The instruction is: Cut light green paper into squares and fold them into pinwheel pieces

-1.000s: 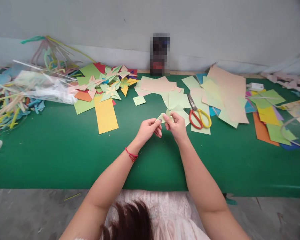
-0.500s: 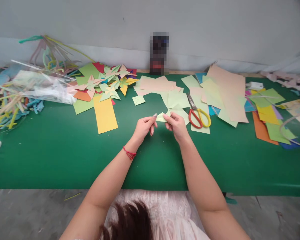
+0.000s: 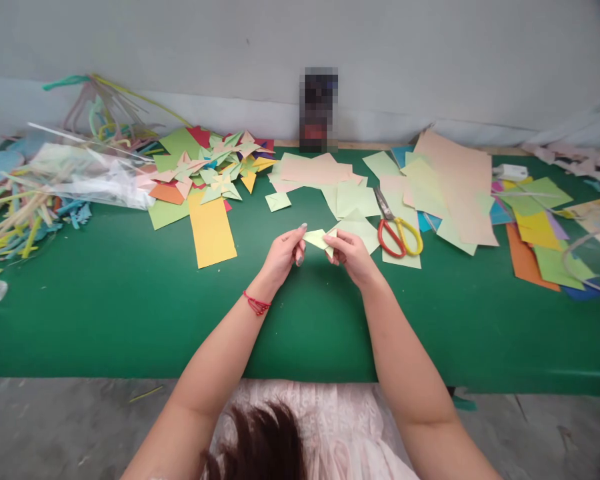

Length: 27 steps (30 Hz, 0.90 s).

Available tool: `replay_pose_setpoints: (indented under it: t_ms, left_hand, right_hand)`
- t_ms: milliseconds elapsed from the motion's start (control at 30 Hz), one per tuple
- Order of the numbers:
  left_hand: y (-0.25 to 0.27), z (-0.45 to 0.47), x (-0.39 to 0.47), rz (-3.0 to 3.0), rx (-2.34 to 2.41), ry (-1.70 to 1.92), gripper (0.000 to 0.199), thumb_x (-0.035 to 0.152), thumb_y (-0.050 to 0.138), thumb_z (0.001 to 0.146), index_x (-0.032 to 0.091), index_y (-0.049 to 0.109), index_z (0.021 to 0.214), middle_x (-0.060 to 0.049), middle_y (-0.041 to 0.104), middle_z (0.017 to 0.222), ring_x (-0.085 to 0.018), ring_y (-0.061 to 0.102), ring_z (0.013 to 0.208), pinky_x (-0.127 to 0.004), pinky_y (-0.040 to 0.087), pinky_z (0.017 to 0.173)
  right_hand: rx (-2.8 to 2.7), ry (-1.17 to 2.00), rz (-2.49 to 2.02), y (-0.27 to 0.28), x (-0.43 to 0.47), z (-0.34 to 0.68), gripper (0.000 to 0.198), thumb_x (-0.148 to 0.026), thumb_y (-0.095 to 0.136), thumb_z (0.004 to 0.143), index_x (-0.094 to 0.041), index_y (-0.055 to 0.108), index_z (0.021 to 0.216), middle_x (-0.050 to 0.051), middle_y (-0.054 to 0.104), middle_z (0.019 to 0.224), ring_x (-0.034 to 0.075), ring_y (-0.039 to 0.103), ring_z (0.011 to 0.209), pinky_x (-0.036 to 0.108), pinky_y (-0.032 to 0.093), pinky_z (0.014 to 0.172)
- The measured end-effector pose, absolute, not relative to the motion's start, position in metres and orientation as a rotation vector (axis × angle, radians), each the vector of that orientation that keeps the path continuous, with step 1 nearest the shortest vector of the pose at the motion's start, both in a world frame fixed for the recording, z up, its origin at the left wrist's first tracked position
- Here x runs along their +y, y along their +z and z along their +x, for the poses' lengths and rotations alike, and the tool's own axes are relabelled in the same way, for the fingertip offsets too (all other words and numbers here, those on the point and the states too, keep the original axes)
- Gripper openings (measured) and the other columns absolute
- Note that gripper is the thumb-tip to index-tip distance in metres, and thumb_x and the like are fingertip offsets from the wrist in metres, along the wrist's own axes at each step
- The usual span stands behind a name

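A small pale green folded paper is held between my two hands, a little above the green table. My left hand pinches its left tip between thumb and fingers. On the other end, my right hand grips the paper, its thumb lying on top and hiding part of the folds. Beyond my left hand lies a small pale green folded square. Scissors with one red and one yellow handle rest on pale green sheets to the right of my right hand.
On the left are a yellow sheet, a heap of folded paper pieces and a pile of coloured strips. Peach sheets and coloured papers lie right. A blurred-out dark object stands against the wall.
The folded paper has turned and shifted slightly left, showing a longer pointed shape. My left hand now holds its tip, and my right thumb sits farther along it.
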<state>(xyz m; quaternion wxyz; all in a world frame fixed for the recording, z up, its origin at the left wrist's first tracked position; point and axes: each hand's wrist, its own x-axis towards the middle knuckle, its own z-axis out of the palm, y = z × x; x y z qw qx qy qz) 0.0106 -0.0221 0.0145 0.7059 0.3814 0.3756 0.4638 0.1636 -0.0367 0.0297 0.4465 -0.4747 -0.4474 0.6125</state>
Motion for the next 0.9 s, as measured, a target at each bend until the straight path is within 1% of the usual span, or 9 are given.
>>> replay_pose_setpoints:
  t_ms: [133,267,433,533,667,733,800,867,900]
  left_hand:
    - [0.0170,0.0087,-0.0216,0.879,0.865,1.048,0.036,0.043,0.060,0.077,0.017,0.049,0.056,0.005,0.050,0.043,-0.004,0.044,0.038,-0.017,0.035,0.042]
    - [0.0182,0.0078,-0.0224,0.891,0.845,1.010,0.036,0.041,0.059,0.078,0.017,0.047,0.055,0.007,0.045,0.040,-0.005,0.041,0.038,-0.018,0.035,0.045]
    - [0.0202,0.0091,-0.0234,0.936,0.893,0.973,0.040,0.050,0.054,0.079,0.017,0.047,0.057,0.005,0.047,0.043,-0.006,0.044,0.040,-0.019,0.036,0.046]
    - [0.0218,0.0100,-0.0244,0.959,0.887,0.918,0.036,0.050,0.059,0.075,0.017,0.051,0.064,0.005,0.051,0.051,-0.006,0.048,0.044,-0.019,0.038,0.047]
    - [0.0213,0.0096,-0.0253,1.074,0.874,0.879,0.034,0.044,0.063,0.074,0.017,0.048,0.061,0.006,0.048,0.045,-0.005,0.045,0.042,-0.018,0.036,0.047]
    - [0.0197,0.0094,-0.0253,1.140,0.881,0.885,0.036,0.046,0.059,0.077,0.017,0.048,0.059,0.007,0.046,0.041,-0.005,0.043,0.040,-0.018,0.036,0.047]
    - [0.0176,0.0090,-0.0245,1.205,0.915,0.909,0.043,0.052,0.048,0.082,0.017,0.049,0.058,0.005,0.047,0.041,-0.007,0.045,0.040,-0.020,0.039,0.049]
    - [0.0156,0.0076,-0.0218,1.329,1.037,1.001,0.048,0.055,0.035,0.086,0.017,0.053,0.063,0.000,0.055,0.050,-0.011,0.053,0.049,-0.024,0.045,0.056]
    - [0.0146,0.0064,-0.0192,1.432,1.139,1.063,0.046,0.053,0.033,0.088,0.018,0.056,0.070,-0.003,0.062,0.062,-0.014,0.059,0.061,-0.026,0.047,0.064]
  right_hand:
    - [-1.150,1.637,-1.124,0.0332,-0.0401,0.1651,0.021,-0.033,0.061,0.075,-0.018,0.050,0.065,-0.005,0.050,0.049,0.007,0.046,0.041,0.020,0.032,0.041]
    - [-1.250,1.734,-1.056,0.0364,-0.0432,0.1672,0.024,-0.033,0.059,0.077,-0.018,0.048,0.062,-0.005,0.049,0.049,0.007,0.046,0.042,0.021,0.034,0.044]
    - [-1.305,1.697,-1.048,0.0374,-0.0436,0.1672,0.024,-0.033,0.058,0.079,-0.018,0.049,0.062,-0.005,0.049,0.050,0.007,0.045,0.043,0.021,0.034,0.045]
    - [-1.322,1.663,-1.047,0.0367,-0.0427,0.1673,0.024,-0.034,0.057,0.080,-0.018,0.049,0.063,-0.004,0.050,0.050,0.008,0.046,0.043,0.022,0.034,0.046]
    - [-1.382,1.659,-1.063,0.0367,-0.0423,0.1681,0.023,-0.035,0.057,0.080,-0.018,0.051,0.066,-0.004,0.053,0.052,0.008,0.048,0.046,0.021,0.035,0.048]
    - [-1.410,1.637,-1.071,0.0375,-0.0425,0.1679,0.023,-0.036,0.059,0.079,-0.017,0.053,0.068,-0.003,0.055,0.053,0.008,0.048,0.048,0.021,0.035,0.048]
    - [-1.408,1.601,-1.089,0.0381,-0.0424,0.1672,0.024,-0.039,0.061,0.077,-0.017,0.054,0.069,-0.003,0.055,0.054,0.008,0.048,0.048,0.020,0.035,0.048]
    - [-1.364,1.558,-1.124,0.0374,-0.0417,0.1662,0.025,-0.041,0.062,0.076,-0.018,0.055,0.071,-0.004,0.055,0.053,0.008,0.049,0.048,0.020,0.035,0.046]
    - [-1.325,1.536,-1.140,0.0366,-0.0411,0.1657,0.024,-0.041,0.063,0.075,-0.018,0.055,0.075,-0.004,0.054,0.053,0.008,0.050,0.049,0.020,0.035,0.046]
